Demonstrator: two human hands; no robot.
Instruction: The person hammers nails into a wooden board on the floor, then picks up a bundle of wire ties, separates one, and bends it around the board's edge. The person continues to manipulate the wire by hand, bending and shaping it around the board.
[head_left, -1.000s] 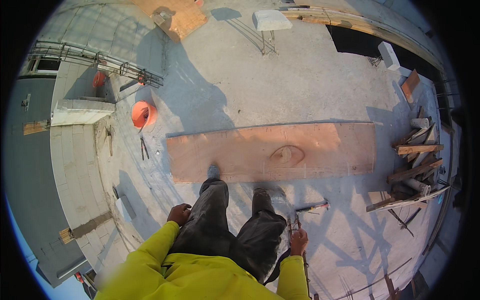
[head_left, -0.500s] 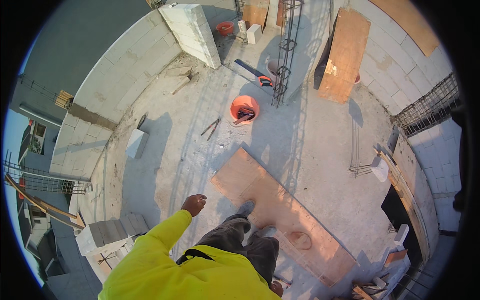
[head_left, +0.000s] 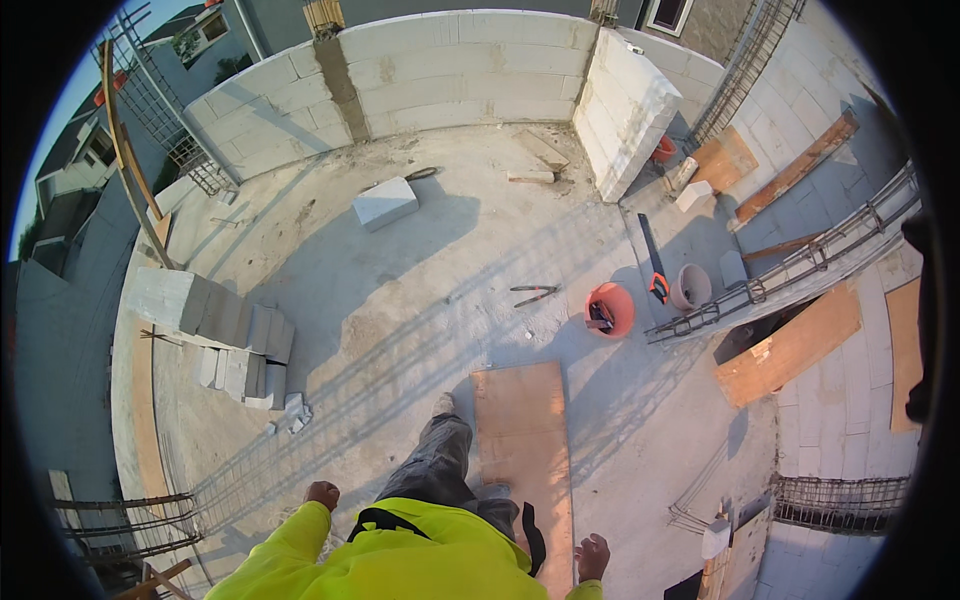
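My left hand (head_left: 323, 494) hangs out to the left of my body, fingers curled, with nothing seen in it. On the other side my right hand (head_left: 592, 557) is loosely closed too, just right of a plywood board (head_left: 520, 420) lying on the concrete floor; no object shows in it. One of my feet is on the floor left of that board, and the other leg is beside or over its left part. Farther ahead lie long-handled pliers or cutters (head_left: 534, 296) with their handles spread, near an orange bucket (head_left: 622, 310) that holds tools.
A stack of white blocks (head_left: 240, 325) stands at left, with a single block (head_left: 385, 204) farther off. A handsaw (head_left: 655, 262) lies by a pale bucket (head_left: 690, 287). A rebar cage (head_left: 780, 285) and a leaning plywood sheet (head_left: 790, 345) are at right. Low block walls (head_left: 460, 75) enclose the floor.
My view and body have turned left, so the block stack and far wall show more fully. My left foot has stepped off the board. My right hand has come further into view.
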